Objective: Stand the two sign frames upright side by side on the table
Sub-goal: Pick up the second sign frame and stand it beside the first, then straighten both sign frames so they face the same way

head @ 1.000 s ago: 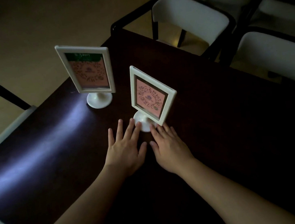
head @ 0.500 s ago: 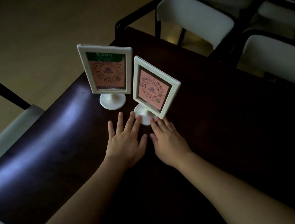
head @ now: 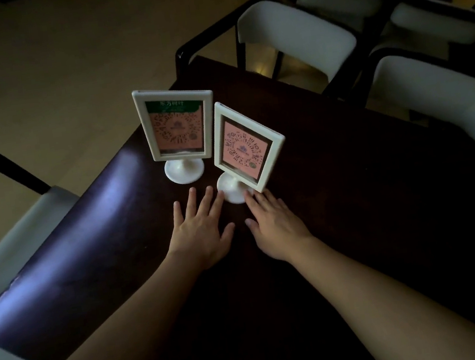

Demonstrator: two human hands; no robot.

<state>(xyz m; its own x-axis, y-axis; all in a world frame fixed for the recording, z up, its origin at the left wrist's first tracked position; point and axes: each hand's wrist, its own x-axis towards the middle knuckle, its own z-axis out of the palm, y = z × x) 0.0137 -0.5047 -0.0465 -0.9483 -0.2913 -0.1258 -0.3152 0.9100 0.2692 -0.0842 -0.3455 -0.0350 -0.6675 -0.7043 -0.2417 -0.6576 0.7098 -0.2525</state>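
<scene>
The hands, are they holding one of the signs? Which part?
No grip. Both hands lie flat and open; left hand and right hand fingertips just touch the round base of the nearer sign frame.

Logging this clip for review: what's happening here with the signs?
A person is arranging two white sign frames on a dark table. Both stand upright on round bases: the far frame and, beside it, the near frame. The left hand and right hand lie flat and open, fingertips at the near frame's base.
</scene>
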